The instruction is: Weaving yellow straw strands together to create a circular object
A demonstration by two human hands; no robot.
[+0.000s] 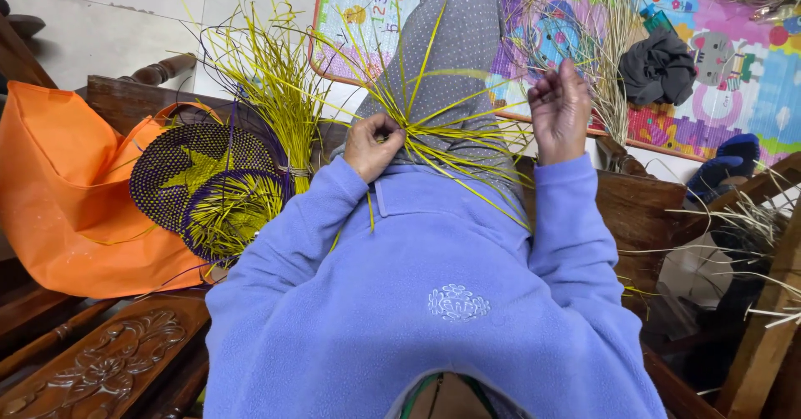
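My left hand [372, 145] pinches the crossing point of several yellow straw strips [434, 131] that fan out over my lap. My right hand [560, 112] is raised beside them, fingers curled around the end of a thin yellow strip. Both arms wear lilac fleece sleeves. My grey dotted trouser leg [455, 43] stretches out beyond the strips.
A purple and yellow woven disc [200, 177] with loose straw ends lies on an orange bag [58, 185] to my left. A tied bundle of yellow straw [279, 93] stands beside it. Carved wooden furniture [108, 369] surrounds me. A colourful play mat [734, 60] holds a dark cloth [659, 67] and dry straw.
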